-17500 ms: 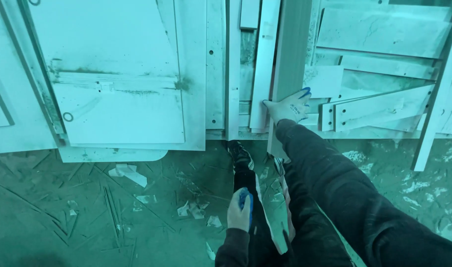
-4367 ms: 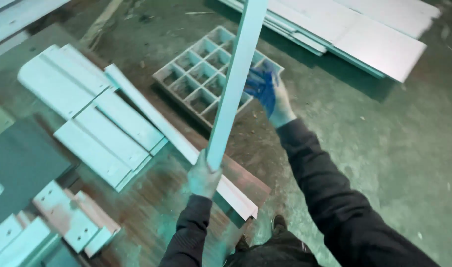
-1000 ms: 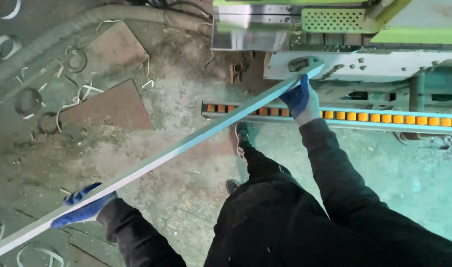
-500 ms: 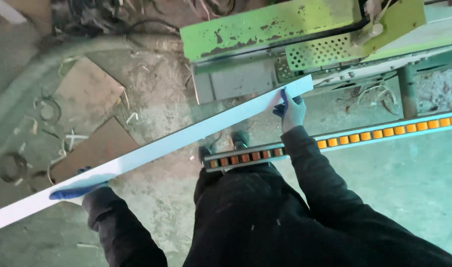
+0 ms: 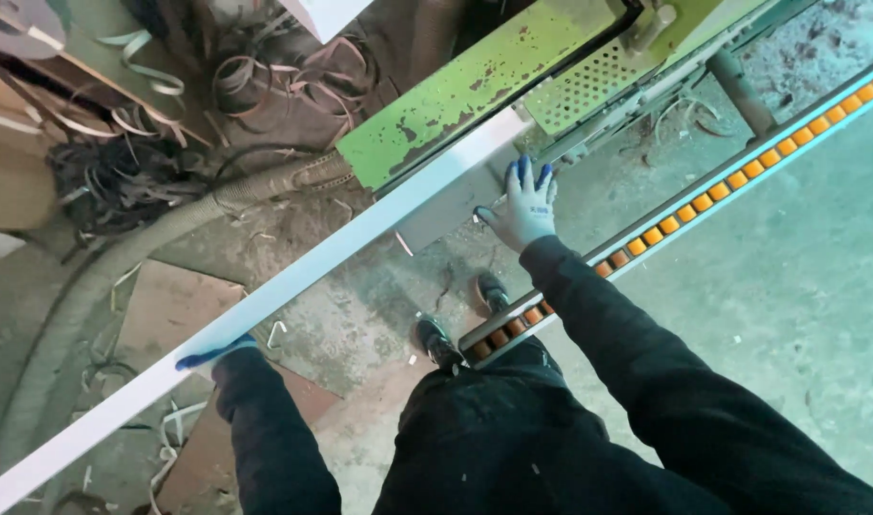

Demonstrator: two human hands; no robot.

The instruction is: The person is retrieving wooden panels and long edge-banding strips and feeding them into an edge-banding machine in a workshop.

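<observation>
1. I held a long white panel strip [image 5: 293,277] with both gloved hands, and it lay on a slant, its far end up against the green machine [image 5: 475,91].
2. My left hand [image 5: 217,351] was under the strip well back from the machine, only the blue fingertips curling up over its near edge, so it was closed on the strip from below.
3. My right hand [image 5: 522,205] lay close to the machine, fingers spread and pointing toward it, just beside the strip's far end. I could not tell whether it pressed on the strip or rested on the grey plate below the machine's green cover; it was not clenched.
4. Done, as I judged it: the strip had been carried up to the machine and its leading end set at the green cover's lower edge.
5. Left: nearly the whole length hung out away from the machine over the floor, past the grey hose [image 5: 93,286]. None of it looked fed in.
6. The roller rail [image 5: 704,200] with orange rollers ran from beside the machine past my feet, and nothing lay on it.
</observation>
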